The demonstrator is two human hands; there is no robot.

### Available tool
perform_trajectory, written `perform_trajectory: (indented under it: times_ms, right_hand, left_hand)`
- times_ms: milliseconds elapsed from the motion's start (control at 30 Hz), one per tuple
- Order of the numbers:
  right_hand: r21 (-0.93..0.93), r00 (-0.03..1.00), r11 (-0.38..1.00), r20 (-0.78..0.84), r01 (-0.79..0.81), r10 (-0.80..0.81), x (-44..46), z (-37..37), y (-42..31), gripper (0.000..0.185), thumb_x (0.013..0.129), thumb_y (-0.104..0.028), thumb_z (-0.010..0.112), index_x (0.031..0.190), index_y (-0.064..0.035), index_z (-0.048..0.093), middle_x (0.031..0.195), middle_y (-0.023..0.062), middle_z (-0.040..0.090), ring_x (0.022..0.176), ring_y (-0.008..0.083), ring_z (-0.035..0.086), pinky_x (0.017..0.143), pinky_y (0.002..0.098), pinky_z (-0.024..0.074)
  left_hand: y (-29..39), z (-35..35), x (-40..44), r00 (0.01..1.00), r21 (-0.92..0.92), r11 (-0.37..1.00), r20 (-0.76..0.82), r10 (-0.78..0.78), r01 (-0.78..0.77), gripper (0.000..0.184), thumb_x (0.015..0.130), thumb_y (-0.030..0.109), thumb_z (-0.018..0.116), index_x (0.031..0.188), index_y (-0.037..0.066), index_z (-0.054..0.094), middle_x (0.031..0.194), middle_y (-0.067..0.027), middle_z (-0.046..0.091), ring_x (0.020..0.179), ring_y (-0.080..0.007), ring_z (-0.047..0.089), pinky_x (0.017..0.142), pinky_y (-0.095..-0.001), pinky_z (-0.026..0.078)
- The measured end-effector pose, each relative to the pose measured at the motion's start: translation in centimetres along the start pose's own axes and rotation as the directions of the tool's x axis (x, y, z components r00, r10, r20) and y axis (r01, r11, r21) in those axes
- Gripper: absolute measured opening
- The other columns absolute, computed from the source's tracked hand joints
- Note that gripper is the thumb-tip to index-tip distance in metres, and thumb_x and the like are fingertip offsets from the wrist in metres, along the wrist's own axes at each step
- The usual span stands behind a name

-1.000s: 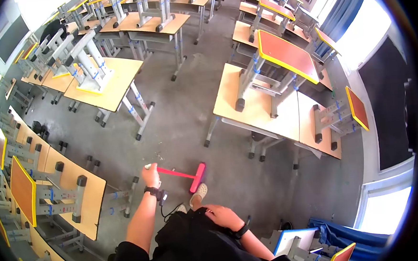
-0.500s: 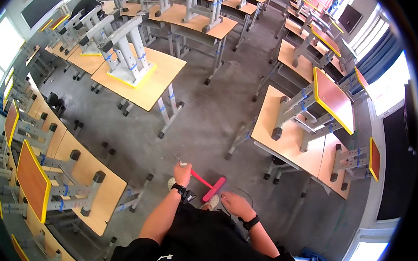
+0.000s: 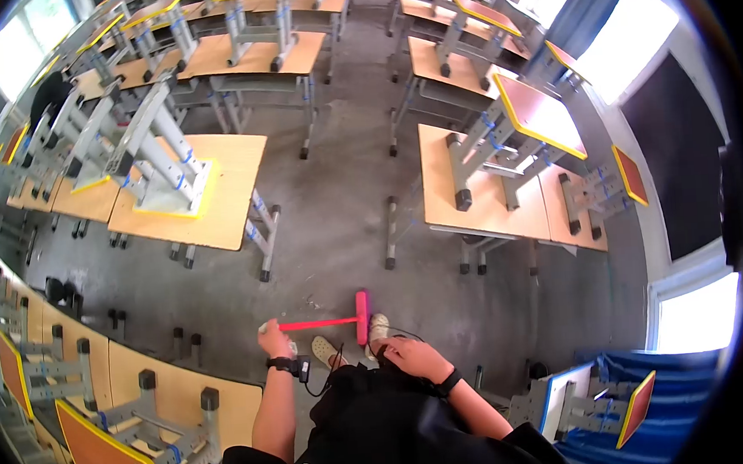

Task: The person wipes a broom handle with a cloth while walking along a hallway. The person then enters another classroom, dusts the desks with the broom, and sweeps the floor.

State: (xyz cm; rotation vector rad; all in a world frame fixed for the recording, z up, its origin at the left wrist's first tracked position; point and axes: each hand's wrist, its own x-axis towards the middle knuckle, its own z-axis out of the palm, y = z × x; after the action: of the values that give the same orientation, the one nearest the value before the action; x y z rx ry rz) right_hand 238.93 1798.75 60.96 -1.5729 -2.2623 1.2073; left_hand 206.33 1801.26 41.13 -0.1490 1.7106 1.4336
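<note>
My left hand (image 3: pixel 274 338) is closed round the end of the red handle of a pink broom (image 3: pixel 362 319). The handle runs out to the right, and the broom's long pink head is at floor level beside my right shoe (image 3: pixel 379 326). My right hand (image 3: pixel 413 359) is in front of my waist, fingers curled against something dark; what they hold, if anything, I cannot make out. A thin dark cable loops near it. My left shoe (image 3: pixel 323 351) stands on the grey floor between both hands.
Desks with upturned stools stand ahead left (image 3: pixel 239 155) and ahead right (image 3: pixel 436 173). Another desk row (image 3: pixel 129 374) is close on my left. At lower right are a stool (image 3: pixel 633 412) and blue cloth (image 3: pixel 696 399). The grey floor (image 3: pixel 335 200) forms an aisle ahead.
My view has turned to the right. The broom handle now lies nearly level across the view, its head upright beside my shoe. My right hand has come closer to my waist.
</note>
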Motion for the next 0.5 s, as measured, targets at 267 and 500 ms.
perform_trajectory:
  times_ms: [267,500]
  right_hand:
    - [-0.027,0.993,0.999,0.112,-0.034,0.036,1.2,1.0,0.2,0.032,0.097,-0.030,0.052,0.123,-0.0124,0.060,0.108,0.0150,0.068,0.100,0.0364,0.065,0.083,0.0466,0.0530]
    - [-0.069,0.975,0.978,0.122,0.197,-0.187,4.0,2.0,1.0,0.036,0.100,-0.032,0.050,0.127,-0.0090,0.058,0.118,0.0142,0.067,0.106,0.0348,0.064,0.088,0.0452,0.0522]
  left_hand:
    - [6.7,1.0,-1.7,0.989,0.011,0.995,0.115,0.096,-0.098,0.023,0.086,0.018,0.069,0.080,0.010,0.048,0.056,0.0012,0.042,0.039,-0.0098,0.038,0.036,-0.0291,0.028]
    - [9.6,0.2,-9.6,0.951,0.131,0.987,0.304,0.051,-0.095,0.025,0.089,0.020,0.070,0.086,0.011,0.046,0.056,0.0032,0.037,0.041,-0.0077,0.034,0.037,-0.0268,0.026]
